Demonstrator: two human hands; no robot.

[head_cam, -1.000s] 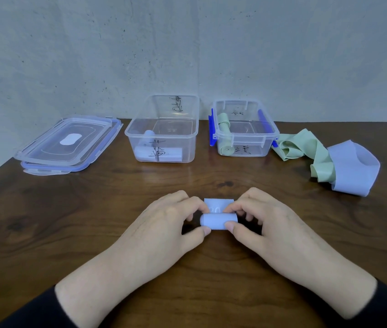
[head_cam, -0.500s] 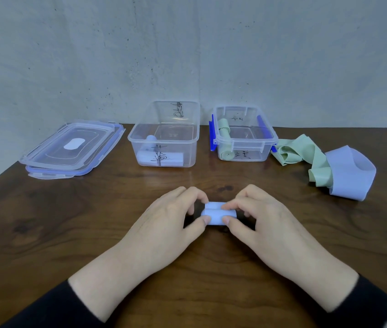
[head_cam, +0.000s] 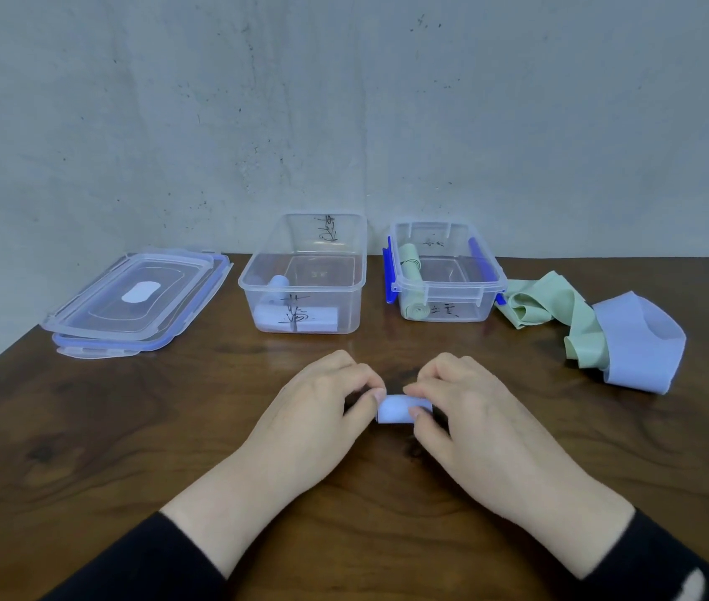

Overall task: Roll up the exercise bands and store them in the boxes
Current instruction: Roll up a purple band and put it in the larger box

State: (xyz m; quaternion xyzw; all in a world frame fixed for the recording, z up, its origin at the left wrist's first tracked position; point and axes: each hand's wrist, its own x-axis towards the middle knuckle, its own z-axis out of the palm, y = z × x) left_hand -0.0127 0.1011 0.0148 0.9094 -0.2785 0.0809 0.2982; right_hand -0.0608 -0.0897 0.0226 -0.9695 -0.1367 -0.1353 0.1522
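Left hand (head_cam: 318, 409) and right hand (head_cam: 470, 409), fingers curled, pinch rolled blue band (head_cam: 396, 409) on table (head_cam: 127, 448).

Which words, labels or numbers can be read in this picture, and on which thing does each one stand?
No text can be read for certain.
Left box: black handwritten marks on its near and far walls, not legible.
Right box: smaller handwritten marks on both walls, too small to read.
Stacked lids: a blank white patch, no writing visible.
The rolled band between the hands shows no print.

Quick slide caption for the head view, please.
Both hands, left hand and right hand, pinch a rolled blue band before two open boxes.
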